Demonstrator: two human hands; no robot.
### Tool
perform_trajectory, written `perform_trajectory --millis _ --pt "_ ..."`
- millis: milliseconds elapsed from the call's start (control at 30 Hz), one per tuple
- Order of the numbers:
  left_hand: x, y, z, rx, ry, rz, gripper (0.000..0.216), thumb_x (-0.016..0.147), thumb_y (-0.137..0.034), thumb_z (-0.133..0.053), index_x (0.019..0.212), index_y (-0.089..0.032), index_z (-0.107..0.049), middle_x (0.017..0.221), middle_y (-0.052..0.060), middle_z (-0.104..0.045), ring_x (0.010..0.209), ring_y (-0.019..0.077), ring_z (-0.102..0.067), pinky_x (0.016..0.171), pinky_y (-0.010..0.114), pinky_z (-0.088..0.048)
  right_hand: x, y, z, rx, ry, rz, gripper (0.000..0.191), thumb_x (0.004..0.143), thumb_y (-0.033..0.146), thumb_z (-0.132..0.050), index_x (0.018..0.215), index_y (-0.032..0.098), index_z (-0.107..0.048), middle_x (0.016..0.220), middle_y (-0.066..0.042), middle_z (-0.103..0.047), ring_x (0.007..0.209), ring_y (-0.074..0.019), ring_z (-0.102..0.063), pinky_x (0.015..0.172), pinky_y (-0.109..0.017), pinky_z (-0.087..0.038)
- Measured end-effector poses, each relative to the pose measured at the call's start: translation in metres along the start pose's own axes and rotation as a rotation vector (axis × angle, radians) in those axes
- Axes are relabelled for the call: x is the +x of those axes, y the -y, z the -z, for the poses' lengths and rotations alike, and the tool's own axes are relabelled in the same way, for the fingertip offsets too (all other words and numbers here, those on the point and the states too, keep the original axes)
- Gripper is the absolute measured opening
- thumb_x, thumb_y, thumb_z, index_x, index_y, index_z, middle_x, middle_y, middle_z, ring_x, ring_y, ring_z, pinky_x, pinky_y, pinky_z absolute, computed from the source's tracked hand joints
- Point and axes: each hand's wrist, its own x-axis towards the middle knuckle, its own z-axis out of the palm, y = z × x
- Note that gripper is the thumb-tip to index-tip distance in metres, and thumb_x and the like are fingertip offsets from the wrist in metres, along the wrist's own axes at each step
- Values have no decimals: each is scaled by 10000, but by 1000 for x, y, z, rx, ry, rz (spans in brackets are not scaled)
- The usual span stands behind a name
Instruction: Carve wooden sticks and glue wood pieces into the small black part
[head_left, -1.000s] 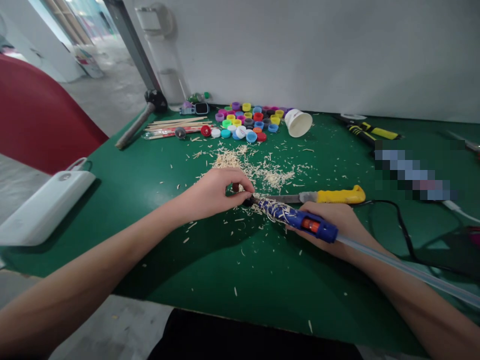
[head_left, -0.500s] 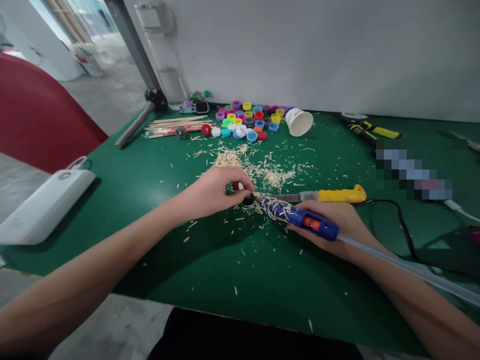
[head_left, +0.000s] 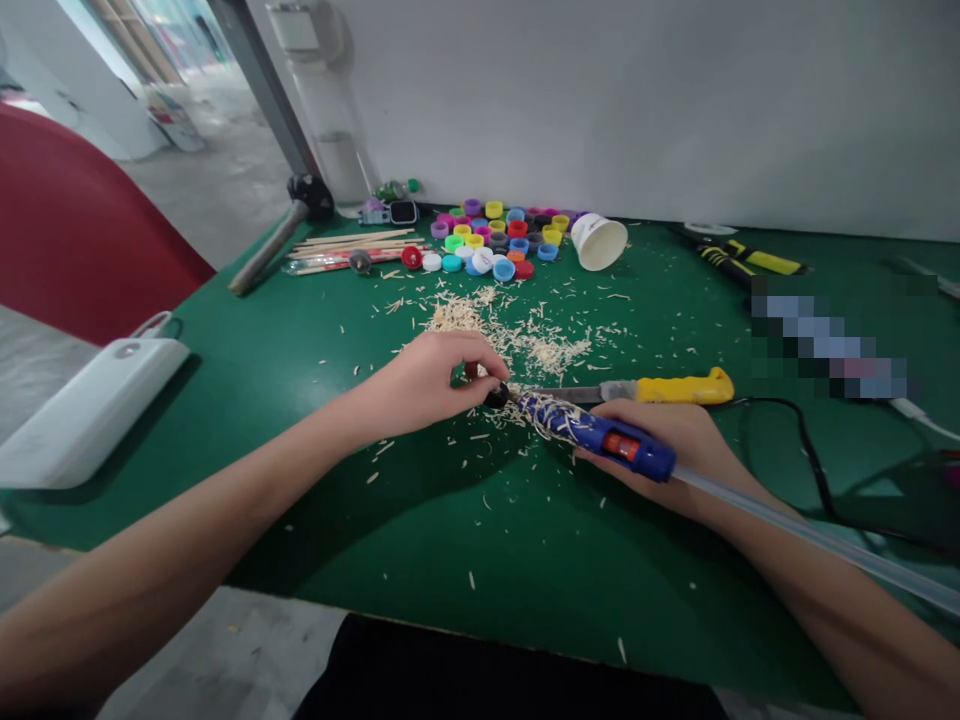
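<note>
A blue hot glue gun point(head_left: 611, 440) lies in the grip of my right hand point(head_left: 667, 435), its nozzle pointing left and wood shavings clinging to its front. From its rear a long clear glue stick point(head_left: 795, 530) runs to the lower right. My left hand point(head_left: 454, 375) pinches a small dark round piece point(head_left: 496, 396), perhaps a bottle cap, at the nozzle tip. Whether the nozzle touches it I cannot tell. Just behind the gun lies a saw-like blade with a yellow handle point(head_left: 682, 388). Pale wood shavings point(head_left: 555, 350) are scattered under and beyond my hands.
Colourful bottle caps point(head_left: 517, 230), a tipped paper cup point(head_left: 598, 242) and wooden sticks point(head_left: 352, 245) line the back. A hammer point(head_left: 270, 245) lies at the back left, a white power bank point(head_left: 94, 415) at the left edge. Yellow-black pliers point(head_left: 724, 262) and a black cord point(head_left: 810, 450) are on the right.
Almost nothing differs. Both hands keep their places, with the glue gun's nozzle still at the small dark piece; the gun's rear has shifted very slightly left.
</note>
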Motion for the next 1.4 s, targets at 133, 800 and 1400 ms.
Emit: perform_trajectory --millis 133,800,1400 --pt "0 1 -1 -2 -4 -6 165 843 -188 -533 902 -200 -687 884 5 -669 764 92 -568 665 212 -447 0 -2 -2 -25 8 -12 178 738 363 -659 845 226 -625 706 8 -673 586 -131 -609 531 -244 -450" --pt "0 0 0 15 9 -3 186 848 -188 -516 916 -203 -688 898 11 -670 781 102 -572 699 232 -452 2 0 -1 -32 -8 -26 249 774 462 -624 749 214 -609 628 12 -639 526 -114 -574 483 -233 -415" --pt "1 1 1 50 6 14 180 831 -162 -493 881 -211 -659 901 14 -666 788 119 -580 702 250 -457 -2 8 10 -4 -263 -85 195 785 420 -621 887 254 -627 756 -12 -694 640 -177 -647 582 -302 -492"
